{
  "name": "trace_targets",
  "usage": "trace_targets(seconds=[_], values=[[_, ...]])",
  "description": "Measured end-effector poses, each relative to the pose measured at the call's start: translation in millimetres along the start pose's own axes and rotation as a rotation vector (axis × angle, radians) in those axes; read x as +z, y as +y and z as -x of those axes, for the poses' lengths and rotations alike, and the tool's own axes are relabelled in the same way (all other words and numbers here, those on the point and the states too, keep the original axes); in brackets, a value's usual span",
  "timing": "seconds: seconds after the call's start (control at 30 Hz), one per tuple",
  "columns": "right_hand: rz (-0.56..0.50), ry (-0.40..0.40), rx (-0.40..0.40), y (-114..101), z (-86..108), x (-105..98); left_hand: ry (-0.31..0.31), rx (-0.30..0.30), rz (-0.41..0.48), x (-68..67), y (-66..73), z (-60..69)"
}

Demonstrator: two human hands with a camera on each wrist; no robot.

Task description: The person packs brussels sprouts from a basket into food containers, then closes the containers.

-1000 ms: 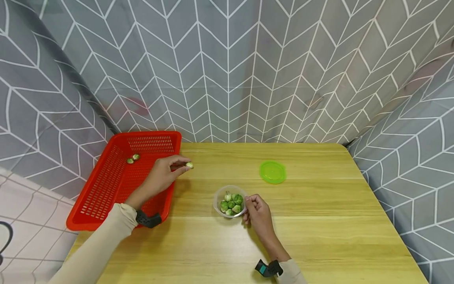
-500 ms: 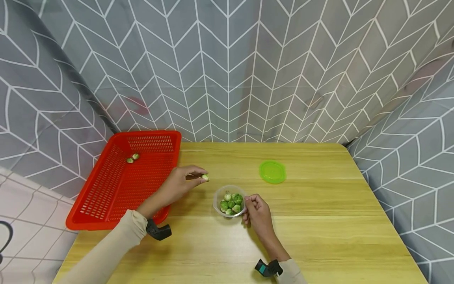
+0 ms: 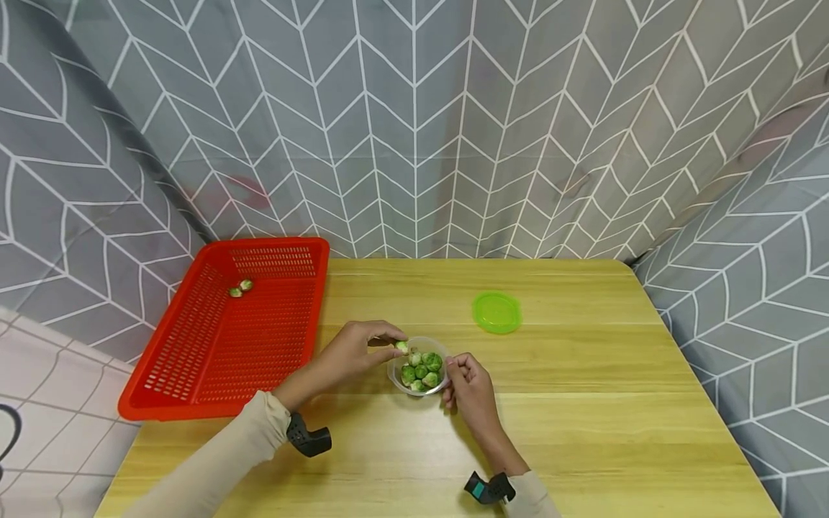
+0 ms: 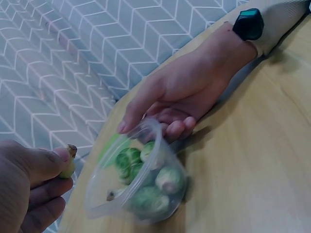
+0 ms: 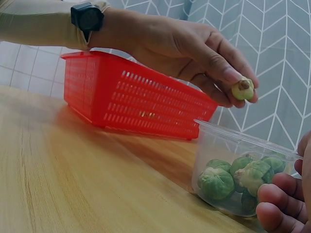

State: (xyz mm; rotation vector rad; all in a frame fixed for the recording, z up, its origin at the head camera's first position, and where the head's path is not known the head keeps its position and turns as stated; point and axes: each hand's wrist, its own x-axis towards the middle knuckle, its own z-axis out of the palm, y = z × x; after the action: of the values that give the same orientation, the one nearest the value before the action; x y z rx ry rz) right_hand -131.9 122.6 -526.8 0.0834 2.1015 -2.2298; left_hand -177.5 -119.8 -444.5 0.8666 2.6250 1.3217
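Note:
Between thumb and fingers, my left hand pinches a small Brussels sprout. It hovers just above the left rim of a clear plastic tub. Several green Brussels sprouts lie inside the tub, heaped on its bottom. On the opposite side, my right hand grips the tub's rim, thumb on top and fingers curled below, as the left wrist view confirms. The tub stands on the wooden table.
A red perforated basket stands at the table's left, with two sprouts near its far left corner. A green round lid lies flat behind and right of the tub. A grey patterned curtain hangs behind the table.
My left hand has carried the pinched Brussels sprout rightward and nearer, from beside the basket to over the tub's left rim. The right hand keeps its hold on the tub.

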Motion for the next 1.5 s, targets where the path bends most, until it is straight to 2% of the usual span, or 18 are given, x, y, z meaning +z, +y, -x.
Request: trace_targets(seconds=[0.17, 0.33, 0.57, 0.83, 0.93, 1.1, 1.3, 1.5], values=[[-0.002, 0.006, -0.010, 0.8, -1.0, 0.3, -0.043, -0.013, -0.001, 12.2, 2.9, 0.0], [-0.004, 0.010, -0.035, 0.3, 0.2, 0.9, -0.085, 0.012, -0.012, 24.6, 4.1, 0.5], [-0.001, 0.005, -0.043, 0.7, 0.3, 1.1, -0.149, 0.053, -0.090, 35.8, 7.6, -0.2], [-0.007, -0.003, -0.008, 1.5, -1.3, -0.2, -0.215, 0.103, -0.173, 41.2, 11.8, -2.4], [-0.002, -0.011, -0.006, -9.8, 2.8, 1.2, -0.227, 0.112, -0.203, 42.4, 12.7, -2.8], [-0.011, -0.015, -0.012, -29.0, 11.6, 4.1, -0.247, 0.115, -0.261, 44.2, 13.6, -3.8], [-0.016, -0.024, -0.003, -30.2, 12.0, 3.9, -0.272, 0.107, -0.307, 43.4, 16.9, -6.5], [-0.007, -0.022, -0.004, -29.7, 12.0, 4.1, -0.274, 0.114, -0.315, 42.5, 18.0, -6.8]])
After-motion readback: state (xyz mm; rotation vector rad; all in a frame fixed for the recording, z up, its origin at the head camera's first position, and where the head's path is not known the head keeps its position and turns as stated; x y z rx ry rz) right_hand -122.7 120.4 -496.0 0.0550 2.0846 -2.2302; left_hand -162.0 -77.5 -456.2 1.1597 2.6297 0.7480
